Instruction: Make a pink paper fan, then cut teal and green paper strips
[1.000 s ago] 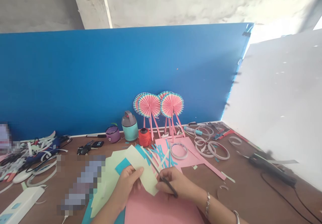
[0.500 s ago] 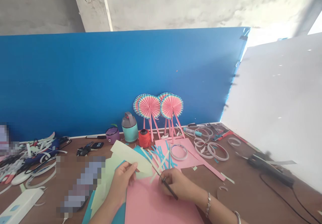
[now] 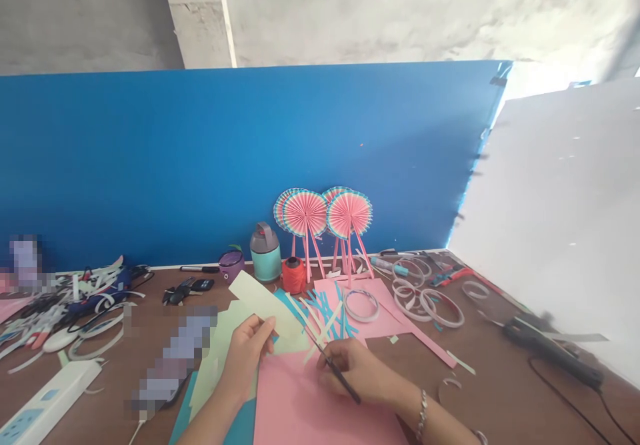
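My left hand pinches the lower edge of a pale yellow-green paper sheet between thumb and fingers. My right hand is closed around a slim tool with a dark handle and a thin pale end pointing up and left. Its exact kind I cannot make out. Beneath both hands lies a pink paper sheet, with more green paper and blue paper to its left. Narrow green strips and blue strips lie just beyond my right hand.
Round folded paper fans stand against the blue panel. Near them are red thread, a turquoise flask and a purple cup. Tape rolls and a black glue gun lie right; a power strip lies left.
The whole view has shifted slightly, so everything appears further right. Both hands keep their hold on the paper and the dark-handled tool, with hardly any movement between them.
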`<state>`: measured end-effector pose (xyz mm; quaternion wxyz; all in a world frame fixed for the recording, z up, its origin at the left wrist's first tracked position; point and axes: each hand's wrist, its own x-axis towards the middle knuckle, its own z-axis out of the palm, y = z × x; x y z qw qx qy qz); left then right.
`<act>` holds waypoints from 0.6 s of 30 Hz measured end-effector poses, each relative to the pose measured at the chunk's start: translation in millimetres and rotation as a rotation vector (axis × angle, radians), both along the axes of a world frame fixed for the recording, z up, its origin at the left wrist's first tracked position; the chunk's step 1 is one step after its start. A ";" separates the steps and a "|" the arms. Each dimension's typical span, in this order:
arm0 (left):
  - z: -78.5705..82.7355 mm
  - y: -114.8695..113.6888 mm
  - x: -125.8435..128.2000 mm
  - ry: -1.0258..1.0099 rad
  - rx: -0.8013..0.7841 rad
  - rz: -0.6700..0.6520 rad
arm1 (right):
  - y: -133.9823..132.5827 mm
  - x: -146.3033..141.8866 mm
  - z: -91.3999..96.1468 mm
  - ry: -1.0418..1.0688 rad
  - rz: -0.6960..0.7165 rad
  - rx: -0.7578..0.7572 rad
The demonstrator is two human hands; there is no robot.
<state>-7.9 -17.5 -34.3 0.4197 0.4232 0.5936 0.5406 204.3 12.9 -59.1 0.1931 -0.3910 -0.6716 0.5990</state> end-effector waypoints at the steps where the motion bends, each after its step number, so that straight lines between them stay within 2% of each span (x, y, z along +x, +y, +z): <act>1: 0.4 -0.1 0.2 0.004 -0.004 0.007 | -0.3 -0.2 0.3 0.005 -0.002 0.005; 6: 2.5 -0.2 0.8 0.012 0.009 0.051 | 0.0 -0.7 0.1 0.027 -0.023 0.001; 13: -1.9 1.1 5.0 0.029 -0.018 0.011 | -2.2 -1.5 4.6 -0.005 -0.009 -0.001; 18: -2.0 0.9 7.2 0.033 -0.029 0.012 | -1.5 -0.9 -1.4 0.004 -0.004 0.007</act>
